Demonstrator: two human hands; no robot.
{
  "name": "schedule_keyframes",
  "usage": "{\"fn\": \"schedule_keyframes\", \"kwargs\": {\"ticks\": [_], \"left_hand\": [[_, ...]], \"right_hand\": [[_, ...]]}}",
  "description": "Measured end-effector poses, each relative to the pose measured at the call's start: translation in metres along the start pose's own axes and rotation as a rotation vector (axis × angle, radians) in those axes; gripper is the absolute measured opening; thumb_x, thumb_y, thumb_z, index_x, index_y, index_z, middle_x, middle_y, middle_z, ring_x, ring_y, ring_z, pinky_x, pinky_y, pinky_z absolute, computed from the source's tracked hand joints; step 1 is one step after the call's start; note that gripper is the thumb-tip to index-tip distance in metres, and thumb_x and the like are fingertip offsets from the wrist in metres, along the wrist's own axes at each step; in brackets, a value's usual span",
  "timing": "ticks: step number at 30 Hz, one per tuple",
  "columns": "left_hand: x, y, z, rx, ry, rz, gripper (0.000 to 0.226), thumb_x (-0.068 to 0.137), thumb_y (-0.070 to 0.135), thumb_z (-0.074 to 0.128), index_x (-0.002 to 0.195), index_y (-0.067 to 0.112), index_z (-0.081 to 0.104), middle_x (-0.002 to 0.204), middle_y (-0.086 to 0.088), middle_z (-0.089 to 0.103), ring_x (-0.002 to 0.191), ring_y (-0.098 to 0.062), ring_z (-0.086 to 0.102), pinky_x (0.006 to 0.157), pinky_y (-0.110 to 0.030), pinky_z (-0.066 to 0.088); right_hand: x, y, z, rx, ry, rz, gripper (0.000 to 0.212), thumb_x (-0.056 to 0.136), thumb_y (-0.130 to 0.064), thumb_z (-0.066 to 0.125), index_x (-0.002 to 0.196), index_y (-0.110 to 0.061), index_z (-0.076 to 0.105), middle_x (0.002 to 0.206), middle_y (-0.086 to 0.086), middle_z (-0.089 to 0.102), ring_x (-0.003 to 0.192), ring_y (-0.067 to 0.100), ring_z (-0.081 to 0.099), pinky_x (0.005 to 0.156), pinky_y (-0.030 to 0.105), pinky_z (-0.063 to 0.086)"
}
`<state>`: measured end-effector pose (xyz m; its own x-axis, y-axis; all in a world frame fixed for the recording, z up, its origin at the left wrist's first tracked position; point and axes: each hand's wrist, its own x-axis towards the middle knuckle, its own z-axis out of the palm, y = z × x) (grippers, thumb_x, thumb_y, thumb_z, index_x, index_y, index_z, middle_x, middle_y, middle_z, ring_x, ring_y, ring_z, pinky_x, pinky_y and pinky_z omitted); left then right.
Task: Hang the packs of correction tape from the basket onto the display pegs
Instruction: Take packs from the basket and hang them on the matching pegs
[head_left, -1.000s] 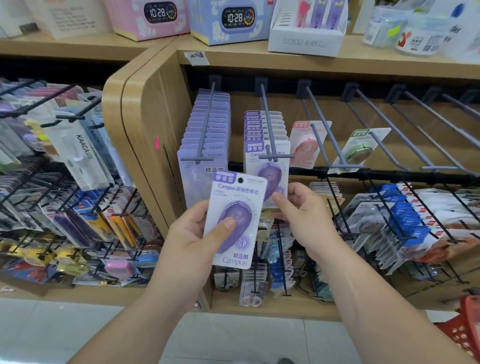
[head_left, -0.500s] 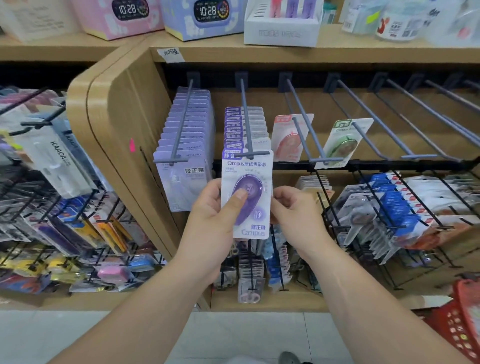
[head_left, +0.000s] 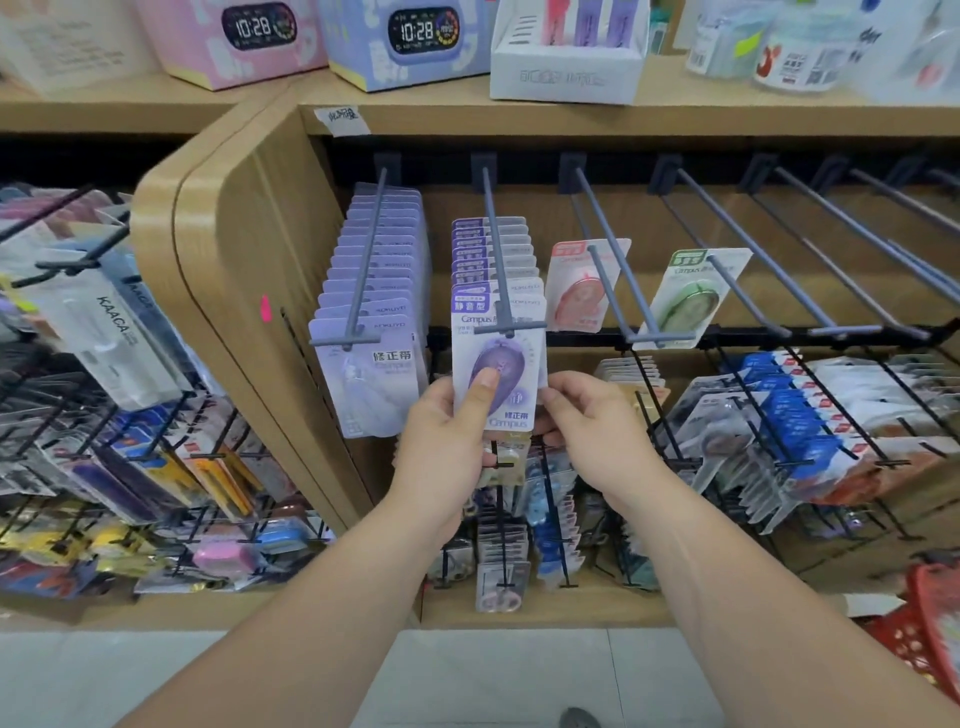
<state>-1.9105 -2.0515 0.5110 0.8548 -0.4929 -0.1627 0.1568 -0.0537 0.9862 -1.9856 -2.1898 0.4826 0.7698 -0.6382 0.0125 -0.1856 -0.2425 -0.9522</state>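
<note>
A second ago the left hand (head_left: 447, 431) held the purple pack of correction tape (head_left: 524, 364) low and free, at about seven o'clock from the peg (head_left: 493, 244). Now the pack is raised to the peg's front end, its top behind the crossbar. I judge that it is being threaded on, though the hole is hidden. The left hand grips it with the thumb on the front, and the right hand (head_left: 592, 421) pinches its right edge. The red basket (head_left: 930, 634) waits at four o'clock. The pack reads "Campus" and "修正带". A white pack (head_left: 117, 332) at nine o'clock says "KAACA", and the clock boxes (head_left: 415, 36) at twelve show "10:28".
</note>
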Motion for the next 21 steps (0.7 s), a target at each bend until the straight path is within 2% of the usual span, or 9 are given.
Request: {"fn": "schedule_keyframes", "kwargs": {"ticks": [1, 3, 7, 10, 14, 16, 18, 21], "left_hand": [[0.001, -0.001, 0.0, -0.018, -0.004, -0.004, 0.02, 0.102, 0.046, 0.059, 0.1, 0.027, 0.066, 0.077, 0.011, 0.077, 0.063, -0.004, 0.07, 0.047, -0.016, 0.046], [0.002, -0.008, 0.002, -0.056, -0.008, -0.026, 0.022, 0.102, 0.044, 0.059, 0.102, 0.023, 0.067, 0.077, 0.007, 0.077, 0.064, -0.004, 0.071, 0.05, -0.018, 0.05], [-0.003, -0.037, 0.016, -0.025, -0.014, -0.13, 0.029, 0.102, 0.046, 0.059, 0.102, 0.017, 0.065, 0.091, -0.011, 0.074, 0.074, -0.017, 0.069, 0.063, -0.032, 0.057], [-0.014, -0.065, 0.034, 0.052, -0.079, -0.224, 0.029, 0.101, 0.046, 0.062, 0.106, 0.018, 0.066, 0.099, -0.012, 0.075, 0.086, -0.024, 0.072, 0.079, -0.044, 0.059], [-0.039, -0.098, 0.072, 0.217, -0.206, -0.241, 0.024, 0.1, 0.043, 0.065, 0.108, 0.021, 0.065, 0.106, -0.007, 0.075, 0.097, -0.025, 0.072, 0.088, -0.046, 0.057], [-0.055, -0.113, 0.106, 0.326, -0.261, -0.226, 0.022, 0.1, 0.045, 0.065, 0.106, 0.024, 0.065, 0.106, -0.003, 0.073, 0.098, -0.024, 0.069, 0.084, -0.043, 0.055], [-0.075, -0.127, 0.148, 0.368, -0.3, -0.22, 0.02, 0.1, 0.044, 0.066, 0.104, 0.025, 0.063, 0.103, -0.005, 0.071, 0.088, -0.025, 0.065, 0.073, -0.036, 0.049], [-0.108, -0.153, 0.222, 0.417, -0.338, -0.194, 0.021, 0.097, 0.041, 0.071, 0.102, 0.023, 0.062, 0.097, -0.01, 0.069, 0.069, -0.021, 0.056, 0.065, -0.036, 0.039]], "right_hand": [[-0.001, 0.001, -0.002, -0.008, 0.003, 0.007, 0.022, 0.106, -0.018, 0.052, 0.101, -0.028, 0.071, 0.094, -0.001, 0.077, 0.085, 0.023, 0.073, 0.07, 0.034, 0.061], [-0.004, 0.004, -0.01, -0.001, 0.017, 0.036, 0.023, 0.106, -0.016, 0.05, 0.106, -0.029, 0.069, 0.099, 0.0, 0.076, 0.087, 0.026, 0.073, 0.07, 0.03, 0.06], [-0.022, 0.017, -0.043, -0.054, 0.046, 0.085, 0.021, 0.108, -0.02, 0.046, 0.115, -0.025, 0.066, 0.101, -0.005, 0.072, 0.086, 0.017, 0.071, 0.077, 0.032, 0.059], [-0.047, 0.036, -0.085, -0.108, 0.064, 0.138, 0.019, 0.106, -0.025, 0.05, 0.118, -0.03, 0.065, 0.104, -0.006, 0.072, 0.086, 0.005, 0.07, 0.082, 0.028, 0.058], [-0.093, 0.081, -0.167, -0.152, 0.162, 0.235, 0.015, 0.102, -0.025, 0.06, 0.114, -0.024, 0.068, 0.102, 0.0, 0.069, 0.086, 0.01, 0.067, 0.075, 0.023, 0.054], [-0.12, 0.114, -0.218, -0.258, 0.213, 0.289, 0.014, 0.099, -0.025, 0.065, 0.11, -0.019, 0.07, 0.098, -0.001, 0.07, 0.09, 0.014, 0.066, 0.076, 0.019, 0.049], [-0.149, 0.154, -0.273, -0.349, 0.258, 0.362, 0.014, 0.096, -0.027, 0.07, 0.106, -0.018, 0.071, 0.097, -0.002, 0.072, 0.093, 0.016, 0.067, 0.079, 0.019, 0.049], [-0.193, 0.216, -0.359, -0.393, 0.302, 0.479, 0.019, 0.094, -0.031, 0.072, 0.108, -0.017, 0.072, 0.103, 0.0, 0.073, 0.098, 0.02, 0.068, 0.091, 0.035, 0.053]]}}
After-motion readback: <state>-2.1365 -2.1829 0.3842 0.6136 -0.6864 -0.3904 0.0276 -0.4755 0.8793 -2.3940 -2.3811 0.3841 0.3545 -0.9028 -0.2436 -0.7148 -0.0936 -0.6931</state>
